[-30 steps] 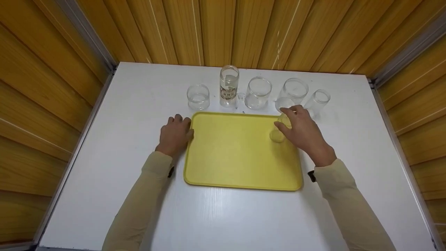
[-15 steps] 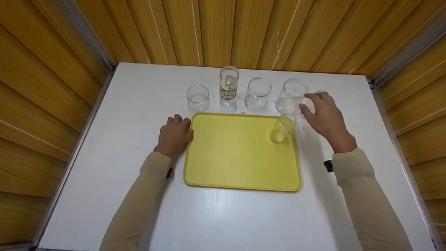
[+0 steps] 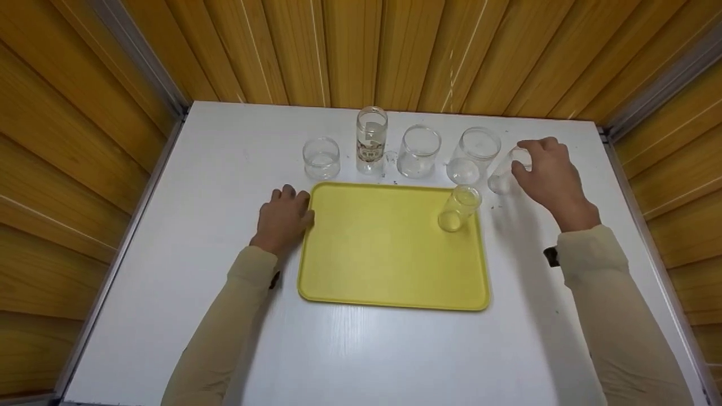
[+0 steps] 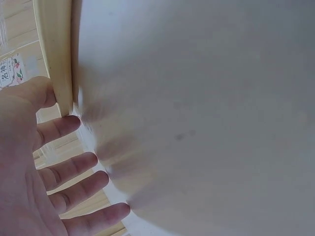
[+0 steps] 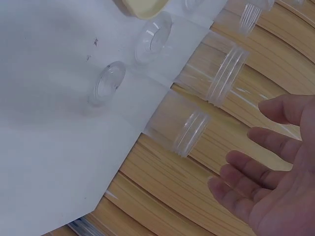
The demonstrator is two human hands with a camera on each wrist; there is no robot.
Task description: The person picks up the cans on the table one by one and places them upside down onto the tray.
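Resting the left hand (image 3: pixel 279 221), fingers loosely spread, against the left rim of a yellow rectangular tray (image 3: pixel 383 248), probably to steady it. Facing, behind the tray on the white worktop (image 3: pixel 197 237), a squat clear jar (image 3: pixel 321 158), a tall labelled clear bottle (image 3: pixel 370 148) and a wide clear jar (image 3: pixel 418 152). Carrying a slim clear tumbler (image 3: pixel 459 208) upright inside the tray's back right corner, perhaps to leave room. Seeing another wide clear jar (image 3: pixel 474 155) just behind that corner. Poising the right hand (image 3: pixel 548 176), thumb and fingers wide, at the rim of a narrow clear threaded jar (image 3: pixel 505 173) beyond the tray's back right corner, apparently for grasping from above, without showing clear contact.
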